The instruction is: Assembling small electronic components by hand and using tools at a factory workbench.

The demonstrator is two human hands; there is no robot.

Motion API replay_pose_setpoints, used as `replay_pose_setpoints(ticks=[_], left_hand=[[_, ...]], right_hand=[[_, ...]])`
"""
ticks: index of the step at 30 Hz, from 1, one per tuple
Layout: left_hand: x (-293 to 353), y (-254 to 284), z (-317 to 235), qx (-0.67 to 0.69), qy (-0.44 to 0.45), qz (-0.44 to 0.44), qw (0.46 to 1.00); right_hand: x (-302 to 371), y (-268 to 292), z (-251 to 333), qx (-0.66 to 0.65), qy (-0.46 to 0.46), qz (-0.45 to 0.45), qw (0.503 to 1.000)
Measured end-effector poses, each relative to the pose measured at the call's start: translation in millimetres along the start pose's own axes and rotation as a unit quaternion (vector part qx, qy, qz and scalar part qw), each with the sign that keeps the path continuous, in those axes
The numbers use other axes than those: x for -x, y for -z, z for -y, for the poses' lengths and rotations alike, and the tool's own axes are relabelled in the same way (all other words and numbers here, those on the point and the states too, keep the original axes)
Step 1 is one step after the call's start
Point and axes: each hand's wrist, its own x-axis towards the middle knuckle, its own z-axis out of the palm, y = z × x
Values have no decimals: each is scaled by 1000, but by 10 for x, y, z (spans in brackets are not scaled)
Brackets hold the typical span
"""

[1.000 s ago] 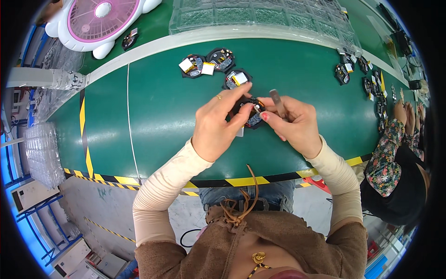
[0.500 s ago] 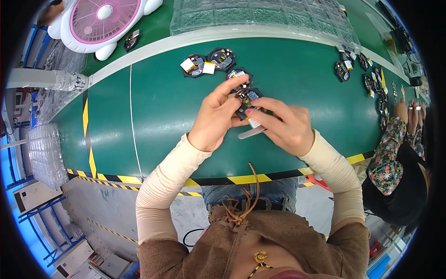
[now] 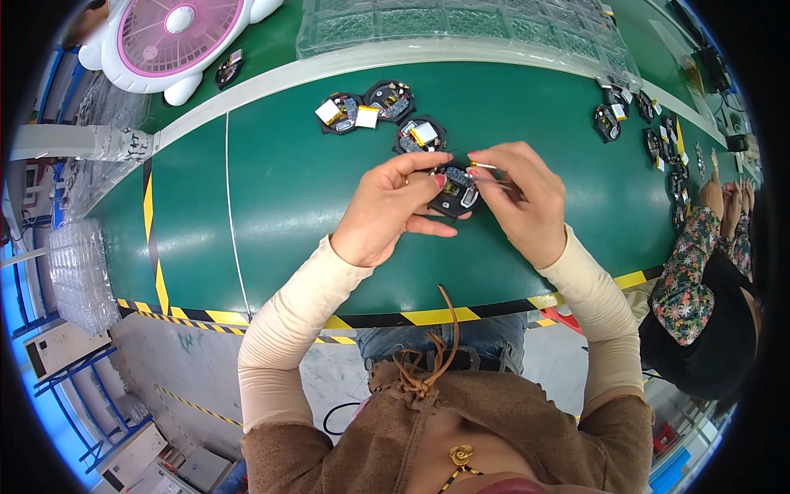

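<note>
A black round circuit-board module (image 3: 455,196) is held by my left hand (image 3: 385,202), its thumb on the top face and fingers around the left side and below. My right hand (image 3: 531,202) is closed at the module's upper right, pinching a white battery pouch (image 3: 484,165) with a yellow edge, seen almost edge-on. A thin grey metal tool (image 3: 504,183) lies between the same fingers, mostly hidden. Just beyond my hands, another black module (image 3: 420,135) with a white battery pouch rests on the green table.
Two more modules (image 3: 388,100) (image 3: 337,113) lie farther back. Several modules (image 3: 607,122) sit at the right, near a co-worker's hands (image 3: 728,202). Clear plastic trays (image 3: 461,29) and a pink-and-white fan (image 3: 179,33) stand beyond the pale rail (image 3: 370,64). Striped tape (image 3: 444,318) edges the table.
The module in my left hand has shifted slightly right and down. My right hand has moved up and right, raising the battery pouch from below the module to its upper right.
</note>
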Motion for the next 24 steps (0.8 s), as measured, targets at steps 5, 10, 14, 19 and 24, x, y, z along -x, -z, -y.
replay_pose_setpoints(ticks=[5, 10, 14, 19, 24], left_hand=[[-67, 28, 158, -29, -41, -54, 997], [-51, 13, 115, -14, -42, -92, 995], [-31, -15, 76, -14, -42, -112, 993], [-57, 24, 119, 16, -62, -108, 992], [-51, 20, 118, 11, -57, -118, 991]], right_hand=[[-24, 7, 3, 22, -39, -4, 999], [-185, 285, -146, -108, -46, -138, 983], [-18, 276, -102, -332, -209, -38, 919], [-15, 72, -79, -424, -226, 36, 876], [-1, 11, -76, -375, -244, 48, 893]])
